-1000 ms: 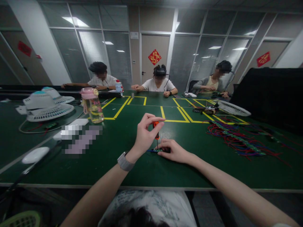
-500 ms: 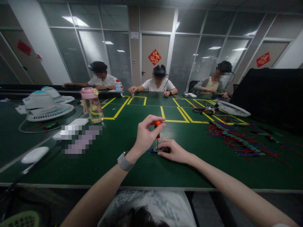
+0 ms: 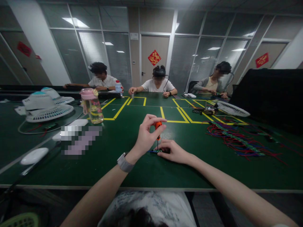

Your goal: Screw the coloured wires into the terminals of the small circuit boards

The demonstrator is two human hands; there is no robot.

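My left hand (image 3: 149, 134), with a grey-banded watch on its wrist, is closed around the orange and black handle of a screwdriver (image 3: 158, 126). The screwdriver stands upright, its thin shaft pointing down onto a small circuit board (image 3: 155, 152) lying on the green table. My right hand (image 3: 172, 150) rests on the table and pinches the board's right end between thumb and fingers. That end is partly hidden by the fingers. A bit of blue shows at the board's left end.
A pink-lidded bottle (image 3: 92, 107), white fans (image 3: 48, 108) and a white mouse (image 3: 34, 155) are at left. Several boards with red and blue wires (image 3: 239, 138) lie right, near a black screen (image 3: 272, 97). Yellow tape (image 3: 175, 121) marks the table. Three people sit opposite.
The orange screwdriver handle has turned slightly in my left fingers. Both hands stay in nearly the same place, and the board has barely moved.
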